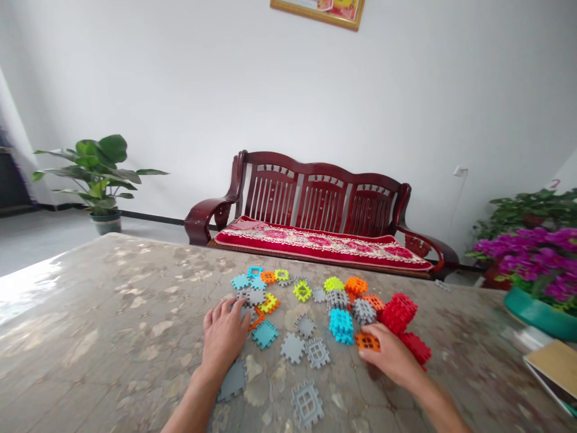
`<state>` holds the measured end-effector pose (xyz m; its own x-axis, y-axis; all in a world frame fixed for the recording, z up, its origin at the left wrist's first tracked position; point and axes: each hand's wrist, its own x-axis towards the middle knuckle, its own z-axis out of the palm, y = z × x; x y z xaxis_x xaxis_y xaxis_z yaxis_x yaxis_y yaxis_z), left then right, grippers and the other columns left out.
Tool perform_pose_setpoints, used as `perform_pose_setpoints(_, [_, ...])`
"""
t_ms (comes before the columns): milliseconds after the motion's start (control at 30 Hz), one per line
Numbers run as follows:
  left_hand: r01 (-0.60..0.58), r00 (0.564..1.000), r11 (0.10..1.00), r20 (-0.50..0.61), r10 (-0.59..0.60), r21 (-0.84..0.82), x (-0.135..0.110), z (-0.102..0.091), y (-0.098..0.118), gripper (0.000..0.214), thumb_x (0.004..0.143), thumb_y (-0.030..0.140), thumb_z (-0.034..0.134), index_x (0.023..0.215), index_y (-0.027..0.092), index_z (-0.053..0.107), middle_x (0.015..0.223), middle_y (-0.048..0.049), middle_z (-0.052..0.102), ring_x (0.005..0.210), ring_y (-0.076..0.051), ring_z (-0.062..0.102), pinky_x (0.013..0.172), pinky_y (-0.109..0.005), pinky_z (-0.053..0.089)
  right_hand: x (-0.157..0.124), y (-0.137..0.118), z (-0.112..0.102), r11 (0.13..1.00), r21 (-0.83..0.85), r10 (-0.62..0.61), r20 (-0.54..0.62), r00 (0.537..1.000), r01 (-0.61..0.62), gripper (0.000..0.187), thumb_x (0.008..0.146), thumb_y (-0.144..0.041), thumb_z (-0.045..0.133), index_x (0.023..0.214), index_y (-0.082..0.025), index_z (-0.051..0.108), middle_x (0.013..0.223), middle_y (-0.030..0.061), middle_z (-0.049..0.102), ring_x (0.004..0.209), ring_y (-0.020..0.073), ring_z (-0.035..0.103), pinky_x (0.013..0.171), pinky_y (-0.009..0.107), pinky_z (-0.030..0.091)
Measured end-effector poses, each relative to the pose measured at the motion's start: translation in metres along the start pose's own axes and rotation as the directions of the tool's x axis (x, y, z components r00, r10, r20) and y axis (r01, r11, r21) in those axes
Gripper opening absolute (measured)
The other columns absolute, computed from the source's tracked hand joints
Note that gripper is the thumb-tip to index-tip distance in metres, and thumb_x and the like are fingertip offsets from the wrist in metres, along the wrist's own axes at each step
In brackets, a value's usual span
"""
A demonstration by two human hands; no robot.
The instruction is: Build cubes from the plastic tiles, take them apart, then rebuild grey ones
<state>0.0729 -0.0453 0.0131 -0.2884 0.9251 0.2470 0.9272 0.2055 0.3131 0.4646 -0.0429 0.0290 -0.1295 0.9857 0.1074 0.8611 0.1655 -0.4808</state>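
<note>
My right hand (390, 353) pinches an orange interlocking tile with a window grid (366, 342) between thumb and fingers, low over the table. Beside it stand a blue stack of tiles (341, 326) and red stacks (398, 313). My left hand (226, 328) rests at the left cluster, fingers stretched out and slightly apart, fingertips next to grey tiles (253, 297). Close by lie a teal tile (264, 334) and yellow tiles (269, 303). Between my hands are loose grey tiles (293, 348), one a grey window tile (317, 353). A large grey plate (233, 380) is partly hidden by my left forearm.
The patterned table (112, 313) fills the foreground, with another grey window tile (307, 404) near me. Orange (356, 285) and yellow-green stacks (334, 284) stand farther back. A teal flower pot (541, 314) and a brown box (553, 368) are at right. A wooden bench (322, 198) stands behind.
</note>
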Motion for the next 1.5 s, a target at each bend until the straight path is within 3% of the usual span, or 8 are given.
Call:
perform_pose_setpoints(100, [0.000, 1.000, 1.000, -0.004, 0.000, 0.004, 0.000, 0.000, 0.000, 0.042, 0.093, 0.034, 0.040, 0.128, 0.026, 0.061, 0.138, -0.0068, 0.057, 0.130, -0.026, 0.047, 0.112, -0.045, 0.026, -0.007, -0.007, -0.001, 0.992, -0.109, -0.054, 0.067, 0.996, 0.061, 0.045, 0.066, -0.025, 0.062, 0.110, -0.021, 0.069, 0.116, 0.0086, 0.067, 0.109, 0.0252, 0.061, 0.097, 0.034, 0.043])
perform_pose_setpoints(267, [0.001, 1.000, 1.000, 0.003, -0.001, 0.001, 0.000, 0.001, -0.001, 0.043, 0.093, 0.035, 0.039, 0.129, 0.027, 0.060, 0.138, -0.0065, 0.057, 0.131, -0.026, 0.046, 0.112, -0.045, 0.026, -0.012, -0.017, -0.005, 0.976, -0.187, -0.101, 0.079, 0.992, 0.114, 0.031, 0.074, -0.024, 0.058, 0.103, -0.024, 0.070, 0.106, 0.0066, 0.069, 0.103, 0.0234, 0.061, 0.094, 0.032, 0.043])
perform_pose_setpoints(500, [0.003, 1.000, 1.000, 0.002, -0.003, 0.001, 0.000, 0.001, 0.000, 0.043, 0.093, 0.035, 0.039, 0.130, 0.028, 0.059, 0.138, -0.0062, 0.057, 0.131, -0.025, 0.045, 0.111, -0.043, 0.026, -0.012, -0.021, -0.004, 0.954, -0.292, -0.069, 0.013, 0.998, 0.069, 0.032, 0.071, -0.027, 0.062, 0.101, -0.023, 0.069, 0.105, 0.0082, 0.069, 0.103, 0.0258, 0.061, 0.091, 0.033, 0.044])
perform_pose_setpoints(767, [0.001, 1.000, 1.000, -0.001, -0.001, 0.001, 0.001, 0.003, -0.003, 0.042, 0.093, 0.035, 0.040, 0.129, 0.029, 0.060, 0.138, -0.0062, 0.057, 0.132, -0.025, 0.044, 0.111, -0.044, 0.027, -0.012, -0.026, -0.006, 0.926, -0.372, -0.047, 0.060, 0.997, 0.066, 0.021, 0.072, -0.027, 0.059, 0.090, -0.023, 0.068, 0.095, 0.0062, 0.067, 0.093, 0.0231, 0.063, 0.082, 0.030, 0.043])
perform_pose_setpoints(967, [-0.005, 1.000, 1.000, -0.003, 0.005, 0.000, 0.002, 0.004, -0.003, 0.042, 0.093, 0.035, 0.041, 0.129, 0.028, 0.060, 0.138, -0.0071, 0.057, 0.131, -0.026, 0.046, 0.111, -0.046, 0.027, -0.013, -0.023, -0.006, 0.949, -0.315, -0.023, 0.020, 1.000, 0.028, 0.029, 0.072, -0.028, 0.060, 0.099, -0.023, 0.068, 0.102, 0.0064, 0.067, 0.097, 0.0232, 0.064, 0.083, 0.030, 0.045])
perform_pose_setpoints(1200, [-0.004, 1.000, 1.000, 0.010, 0.004, 0.010, 0.002, 0.003, -0.002, 0.043, 0.093, 0.035, 0.040, 0.130, 0.027, 0.060, 0.139, -0.0075, 0.056, 0.132, -0.027, 0.046, 0.111, -0.047, 0.027, -0.007, -0.028, -0.015, 0.992, -0.129, -0.017, -0.057, 0.998, 0.009, 0.030, 0.071, -0.031, 0.059, 0.097, -0.022, 0.070, 0.096, 0.0056, 0.070, 0.090, 0.0219, 0.066, 0.080, 0.030, 0.049])
perform_pose_setpoints(1500, [-0.010, 1.000, 1.000, -0.001, 0.010, 0.030, 0.002, 0.006, -0.004, 0.043, 0.093, 0.035, 0.040, 0.130, 0.027, 0.059, 0.138, -0.0057, 0.057, 0.131, -0.026, 0.045, 0.111, -0.044, 0.027, 0.036, -0.015, -0.024, 1.000, 0.005, -0.024, -0.246, 0.969, 0.026, 0.041, 0.074, -0.039, 0.059, 0.109, -0.020, 0.069, 0.107, 0.0094, 0.070, 0.098, 0.0246, 0.066, 0.088, 0.035, 0.050])
